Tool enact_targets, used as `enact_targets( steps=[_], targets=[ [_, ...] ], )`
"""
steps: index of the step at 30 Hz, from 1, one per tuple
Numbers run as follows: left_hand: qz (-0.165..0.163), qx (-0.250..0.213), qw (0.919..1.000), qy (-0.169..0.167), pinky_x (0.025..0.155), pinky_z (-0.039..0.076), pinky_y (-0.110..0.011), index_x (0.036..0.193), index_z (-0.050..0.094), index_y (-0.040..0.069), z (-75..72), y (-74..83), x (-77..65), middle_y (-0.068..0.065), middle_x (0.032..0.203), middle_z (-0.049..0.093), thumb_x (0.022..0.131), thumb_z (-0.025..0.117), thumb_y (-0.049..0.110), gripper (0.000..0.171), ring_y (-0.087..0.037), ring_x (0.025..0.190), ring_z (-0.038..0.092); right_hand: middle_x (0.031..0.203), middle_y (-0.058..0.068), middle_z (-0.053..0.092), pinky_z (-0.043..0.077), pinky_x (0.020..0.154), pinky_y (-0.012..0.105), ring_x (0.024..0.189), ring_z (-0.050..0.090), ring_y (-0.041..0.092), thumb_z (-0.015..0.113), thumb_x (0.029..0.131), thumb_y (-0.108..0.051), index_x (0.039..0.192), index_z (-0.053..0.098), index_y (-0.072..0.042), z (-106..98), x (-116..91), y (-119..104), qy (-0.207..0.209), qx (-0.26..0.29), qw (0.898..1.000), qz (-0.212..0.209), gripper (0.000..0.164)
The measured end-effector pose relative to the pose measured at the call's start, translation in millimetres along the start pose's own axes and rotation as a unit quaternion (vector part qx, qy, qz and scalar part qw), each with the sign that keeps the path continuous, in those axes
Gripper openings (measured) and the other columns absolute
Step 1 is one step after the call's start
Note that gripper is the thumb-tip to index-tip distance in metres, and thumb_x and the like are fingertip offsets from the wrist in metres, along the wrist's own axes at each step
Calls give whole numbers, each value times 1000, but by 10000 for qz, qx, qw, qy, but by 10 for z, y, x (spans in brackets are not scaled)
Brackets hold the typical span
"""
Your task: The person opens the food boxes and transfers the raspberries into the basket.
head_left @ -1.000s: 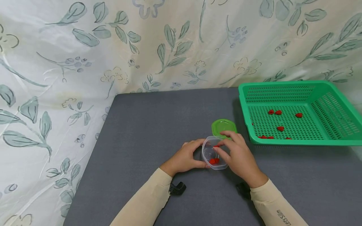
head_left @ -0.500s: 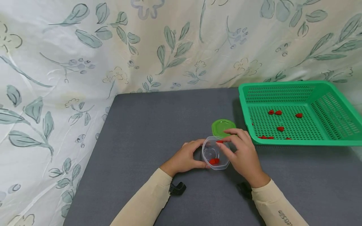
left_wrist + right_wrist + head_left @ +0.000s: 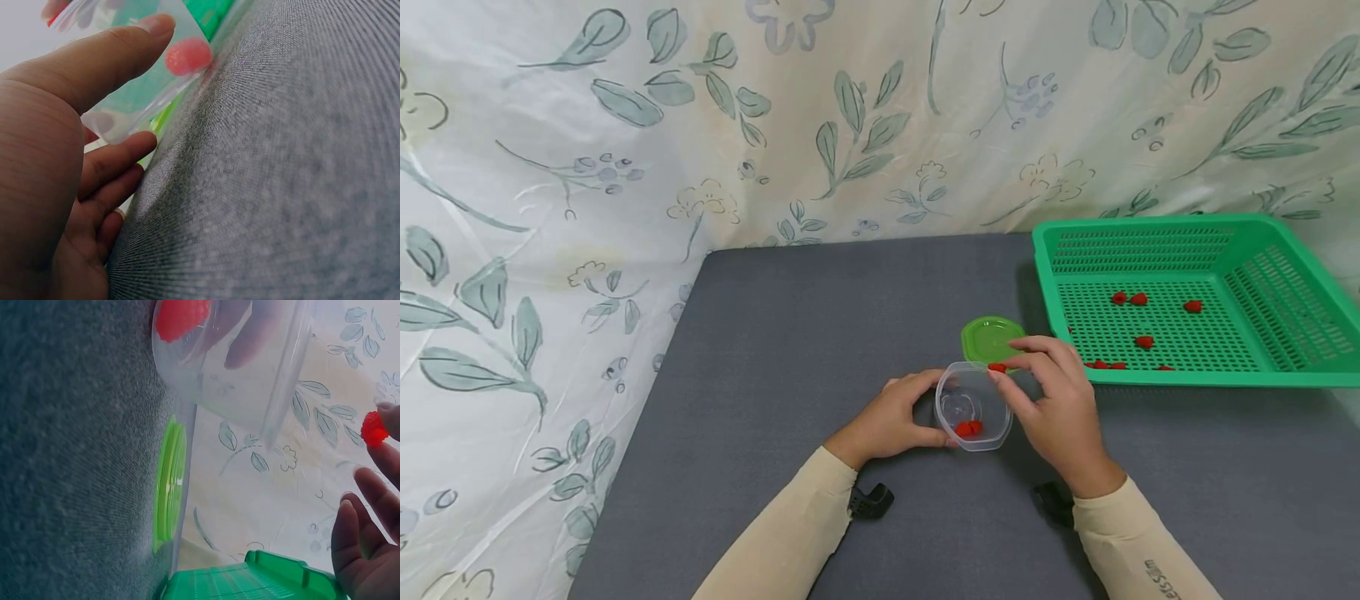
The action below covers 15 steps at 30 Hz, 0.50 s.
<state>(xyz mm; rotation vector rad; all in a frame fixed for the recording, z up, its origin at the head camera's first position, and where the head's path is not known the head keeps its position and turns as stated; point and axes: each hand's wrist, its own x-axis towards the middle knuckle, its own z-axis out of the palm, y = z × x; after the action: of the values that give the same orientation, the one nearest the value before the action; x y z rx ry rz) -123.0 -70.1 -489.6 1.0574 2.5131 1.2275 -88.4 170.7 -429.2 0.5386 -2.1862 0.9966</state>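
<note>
My left hand (image 3: 887, 421) holds a clear plastic container (image 3: 953, 386) from its left side, the thumb at the near wall and the fingers at the far one. A few red raspberries (image 3: 967, 428) lie at the container's bottom; one raspberry (image 3: 189, 56) shows through the wall in the left wrist view. Between thumb and index finger my right hand (image 3: 1060, 412) pinches another raspberry (image 3: 374, 429). In the right wrist view that berry hangs above the container's rim, off to one side; in the head view it overlaps the far right rim.
Behind the container a green lid (image 3: 987, 337) lies flat on the dark grey table (image 3: 820, 333). At the right stands a green perforated basket (image 3: 1285, 377) with several raspberries (image 3: 1143, 342) scattered inside. A leaf-patterned curtain (image 3: 880, 167) hangs behind the table.
My right hand has moved away and to the right, carrying the pinched raspberry from over the container's opening to its far right rim. The left hand and container stay put.
</note>
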Motion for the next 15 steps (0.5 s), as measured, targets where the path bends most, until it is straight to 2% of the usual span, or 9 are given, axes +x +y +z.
enact_targets(
  steps=[6, 15],
  targets=[
    [23, -1, 10000, 24, 100, 28, -38, 141, 44, 30, 7, -3, 8, 16, 131, 51, 71, 79, 55, 83, 3, 120, 42, 105, 16, 63, 37, 85, 42, 97, 54, 37, 84, 68, -8, 89, 72, 0, -39, 34, 55, 525, 33, 9985, -136, 25],
    [-7, -80, 10000, 7, 101, 26, -39, 141, 43, 32, 6, -1, 2, 17, 132, 50, 70, 81, 52, 82, 2, 120, 42, 104, 18, 64, 37, 85, 43, 97, 54, 39, 82, 69, -5, 88, 72, 2, -86, 55, 129, 968, -140, 9952, 27, 23]
  ],
)
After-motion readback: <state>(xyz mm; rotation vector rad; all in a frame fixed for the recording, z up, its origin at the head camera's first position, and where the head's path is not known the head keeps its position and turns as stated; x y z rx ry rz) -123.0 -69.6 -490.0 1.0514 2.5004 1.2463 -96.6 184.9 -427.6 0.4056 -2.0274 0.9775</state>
